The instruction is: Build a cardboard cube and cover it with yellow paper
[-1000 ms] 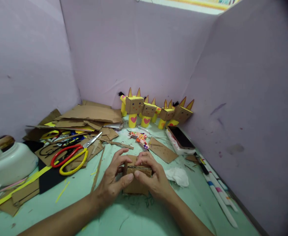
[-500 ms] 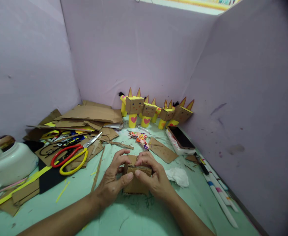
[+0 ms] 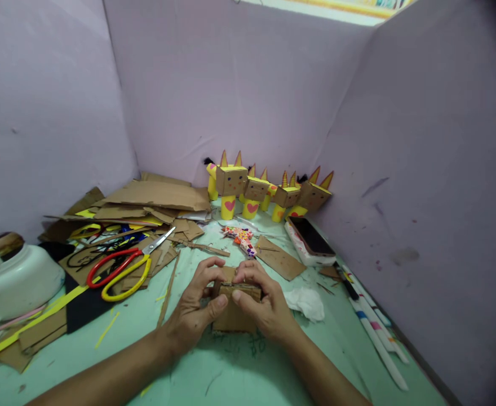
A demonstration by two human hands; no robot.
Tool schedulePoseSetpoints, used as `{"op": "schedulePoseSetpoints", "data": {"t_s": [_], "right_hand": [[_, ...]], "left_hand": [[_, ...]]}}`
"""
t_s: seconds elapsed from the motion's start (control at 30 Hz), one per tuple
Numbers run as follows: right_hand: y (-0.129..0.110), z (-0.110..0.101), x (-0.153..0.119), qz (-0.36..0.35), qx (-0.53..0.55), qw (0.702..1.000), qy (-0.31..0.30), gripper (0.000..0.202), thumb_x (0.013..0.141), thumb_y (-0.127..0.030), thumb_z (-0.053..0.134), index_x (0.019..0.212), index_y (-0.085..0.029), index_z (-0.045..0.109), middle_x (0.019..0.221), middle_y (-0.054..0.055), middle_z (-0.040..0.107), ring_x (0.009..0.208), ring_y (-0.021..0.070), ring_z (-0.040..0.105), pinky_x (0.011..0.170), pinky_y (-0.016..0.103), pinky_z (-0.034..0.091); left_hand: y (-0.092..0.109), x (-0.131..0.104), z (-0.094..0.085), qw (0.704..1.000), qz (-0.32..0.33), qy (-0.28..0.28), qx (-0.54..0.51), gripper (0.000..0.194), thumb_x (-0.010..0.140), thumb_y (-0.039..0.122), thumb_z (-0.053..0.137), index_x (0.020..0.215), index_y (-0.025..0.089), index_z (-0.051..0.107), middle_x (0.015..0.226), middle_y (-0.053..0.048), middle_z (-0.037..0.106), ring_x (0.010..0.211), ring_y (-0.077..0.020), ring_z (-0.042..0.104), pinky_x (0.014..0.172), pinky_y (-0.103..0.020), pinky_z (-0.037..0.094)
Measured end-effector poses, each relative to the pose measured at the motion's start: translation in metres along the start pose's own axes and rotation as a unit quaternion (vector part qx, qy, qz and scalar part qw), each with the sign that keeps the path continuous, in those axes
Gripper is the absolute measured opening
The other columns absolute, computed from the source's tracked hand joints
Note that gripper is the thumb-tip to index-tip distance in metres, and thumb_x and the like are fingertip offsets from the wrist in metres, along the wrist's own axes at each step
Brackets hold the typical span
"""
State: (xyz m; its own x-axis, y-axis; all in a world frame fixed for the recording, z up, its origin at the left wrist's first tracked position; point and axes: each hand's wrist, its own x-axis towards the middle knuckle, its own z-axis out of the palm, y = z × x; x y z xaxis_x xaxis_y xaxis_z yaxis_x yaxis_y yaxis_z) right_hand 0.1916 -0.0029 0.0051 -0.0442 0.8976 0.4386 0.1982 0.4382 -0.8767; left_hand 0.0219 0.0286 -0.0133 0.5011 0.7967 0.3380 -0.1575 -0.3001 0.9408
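Between my hands, low in the middle of the head view, is a small brown cardboard box [image 3: 235, 318] on the green tabletop. My left hand [image 3: 197, 301] grips its left side, thumb on the near top edge and fingers curled over the far part. On the other side my right hand [image 3: 265, 299] pinches the top edge with thumb and fingers. Both hands hide much of the box's sides. Just beyond lie a flat cardboard piece [image 3: 280, 259] and a glue gun covered in a colourful pattern [image 3: 243, 239].
Red-and-yellow scissors [image 3: 133, 268] lie left, before a cardboard pile [image 3: 155, 194]. A white pot [image 3: 15, 287] stands far left. Several yellow figures with cardboard heads [image 3: 231, 181] line the back wall. Right are crumpled tissue [image 3: 305, 304], a phone [image 3: 313, 235] on a white box, and markers [image 3: 379, 344].
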Motion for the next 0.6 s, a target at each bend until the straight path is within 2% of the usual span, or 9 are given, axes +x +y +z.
{"op": "schedulePoseSetpoints", "data": {"t_s": [0.6], "right_hand": [[0.0003,0.0000,0.0001,-0.003,-0.003,1.000,0.011,0.008,0.072,-0.024,0.064,0.080,-0.021,0.063,0.090,0.003,0.053,0.090,0.0202,0.055,0.080,0.034,0.045]], "left_hand": [[-0.0006,-0.0003,-0.0007,1.000,0.013,-0.002,-0.010,0.022,0.084,0.044,0.060,0.100,0.028,0.061,0.122,-0.005,0.040,0.104,-0.0238,0.053,0.081,-0.031,0.046]]}}
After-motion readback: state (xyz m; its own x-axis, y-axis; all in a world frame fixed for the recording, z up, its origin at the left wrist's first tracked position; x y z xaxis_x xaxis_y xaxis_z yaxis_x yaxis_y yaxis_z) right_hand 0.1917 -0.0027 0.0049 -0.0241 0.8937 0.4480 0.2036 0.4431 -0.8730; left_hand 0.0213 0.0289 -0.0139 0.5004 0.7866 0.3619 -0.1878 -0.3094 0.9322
